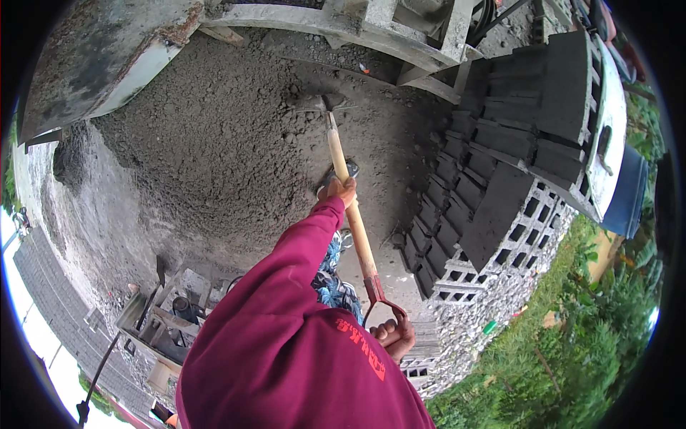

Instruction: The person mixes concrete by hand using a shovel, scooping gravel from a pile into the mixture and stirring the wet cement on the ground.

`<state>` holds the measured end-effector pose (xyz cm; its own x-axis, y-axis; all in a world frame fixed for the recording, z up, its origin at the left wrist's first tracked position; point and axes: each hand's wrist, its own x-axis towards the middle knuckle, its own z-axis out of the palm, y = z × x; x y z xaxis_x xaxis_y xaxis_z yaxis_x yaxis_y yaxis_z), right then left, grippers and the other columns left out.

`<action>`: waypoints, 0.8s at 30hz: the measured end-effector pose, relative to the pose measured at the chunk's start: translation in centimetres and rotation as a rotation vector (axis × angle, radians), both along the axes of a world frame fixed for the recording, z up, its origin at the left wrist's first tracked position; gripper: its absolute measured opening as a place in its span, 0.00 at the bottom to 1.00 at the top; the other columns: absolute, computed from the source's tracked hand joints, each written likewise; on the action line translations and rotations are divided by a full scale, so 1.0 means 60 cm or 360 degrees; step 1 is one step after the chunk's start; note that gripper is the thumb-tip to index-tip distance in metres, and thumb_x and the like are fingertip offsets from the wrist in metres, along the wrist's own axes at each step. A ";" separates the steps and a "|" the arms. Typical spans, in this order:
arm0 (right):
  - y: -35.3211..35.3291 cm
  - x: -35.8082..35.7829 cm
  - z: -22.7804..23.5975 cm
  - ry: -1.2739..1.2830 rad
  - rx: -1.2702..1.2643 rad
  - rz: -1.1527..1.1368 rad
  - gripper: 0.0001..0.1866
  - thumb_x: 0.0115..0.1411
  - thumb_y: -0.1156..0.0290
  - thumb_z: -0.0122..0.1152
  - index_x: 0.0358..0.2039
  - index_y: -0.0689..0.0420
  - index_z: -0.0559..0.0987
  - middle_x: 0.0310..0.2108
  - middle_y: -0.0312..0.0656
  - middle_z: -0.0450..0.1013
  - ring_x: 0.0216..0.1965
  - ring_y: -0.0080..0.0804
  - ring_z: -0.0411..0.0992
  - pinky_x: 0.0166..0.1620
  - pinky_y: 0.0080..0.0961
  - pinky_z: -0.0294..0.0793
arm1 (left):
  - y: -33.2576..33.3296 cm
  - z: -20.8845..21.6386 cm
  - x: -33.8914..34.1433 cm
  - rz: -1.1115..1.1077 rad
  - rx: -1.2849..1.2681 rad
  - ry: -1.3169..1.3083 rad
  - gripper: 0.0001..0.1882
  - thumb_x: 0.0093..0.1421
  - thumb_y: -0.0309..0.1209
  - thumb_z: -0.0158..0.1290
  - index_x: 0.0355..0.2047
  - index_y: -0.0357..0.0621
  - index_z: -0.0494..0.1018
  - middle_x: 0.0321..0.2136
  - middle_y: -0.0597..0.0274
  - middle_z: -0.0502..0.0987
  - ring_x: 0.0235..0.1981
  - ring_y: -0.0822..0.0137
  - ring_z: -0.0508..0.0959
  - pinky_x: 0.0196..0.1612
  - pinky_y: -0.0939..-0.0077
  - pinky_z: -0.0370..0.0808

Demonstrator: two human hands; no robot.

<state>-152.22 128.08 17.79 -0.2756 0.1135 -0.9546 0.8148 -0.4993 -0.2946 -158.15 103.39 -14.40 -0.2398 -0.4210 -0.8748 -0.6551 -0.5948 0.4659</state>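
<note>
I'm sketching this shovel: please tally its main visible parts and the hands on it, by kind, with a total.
Hands (left hand, right hand): 2
Blade: 1
Wooden shaft: 1
Red handle: 1
Total: 5

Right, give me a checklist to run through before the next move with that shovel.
1. Left hand closed around the wooden shaft of the shovel: ok.
2. Right hand gripping the red handle at the near end: ok.
3. Blade down by the edge of the grey mix: ok.
4. Load on the blade: cannot tell, seen too nearly edge-on.
5. Shaft apart from the stacked blocks on the right: ok.
6. Gap between shaft and front shoe: cannot tell, they overlap in this view.
</note>
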 end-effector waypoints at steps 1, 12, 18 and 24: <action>0.035 0.011 0.013 0.0141 -0.0088 -0.0006 0.21 0.61 0.53 0.49 0.47 0.55 0.74 0.15 0.30 0.64 0.13 0.27 0.62 0.20 0.33 0.64 | 0.018 0.045 -0.005 -0.0223 -0.0087 -0.0089 0.30 0.57 0.46 0.53 0.42 0.27 0.63 0.26 0.42 0.76 0.28 0.51 0.80 0.33 0.62 0.77; -0.084 -0.032 -0.048 0.0110 -0.0162 0.0094 0.16 0.62 0.56 0.51 0.42 0.53 0.74 0.16 0.32 0.63 0.15 0.27 0.63 0.23 0.31 0.66 | -0.102 -0.014 -0.037 0.0315 0.0063 0.0222 0.20 0.60 0.42 0.54 0.38 0.37 0.63 0.20 0.54 0.73 0.14 0.61 0.75 0.17 0.67 0.75; -0.075 -0.017 0.020 0.0193 0.0081 0.0072 0.18 0.61 0.58 0.52 0.46 0.57 0.73 0.17 0.33 0.65 0.15 0.28 0.63 0.21 0.30 0.68 | -0.050 0.011 -0.020 0.0317 0.0238 0.0405 0.18 0.61 0.44 0.55 0.37 0.41 0.65 0.19 0.59 0.72 0.14 0.65 0.73 0.17 0.70 0.76; 0.017 -0.012 0.058 0.0097 0.0135 -0.0041 0.21 0.61 0.53 0.51 0.47 0.56 0.74 0.16 0.31 0.62 0.12 0.26 0.58 0.19 0.26 0.63 | 0.033 0.084 -0.038 0.0210 0.0264 0.0216 0.18 0.62 0.38 0.52 0.40 0.38 0.59 0.20 0.56 0.70 0.13 0.63 0.73 0.15 0.66 0.75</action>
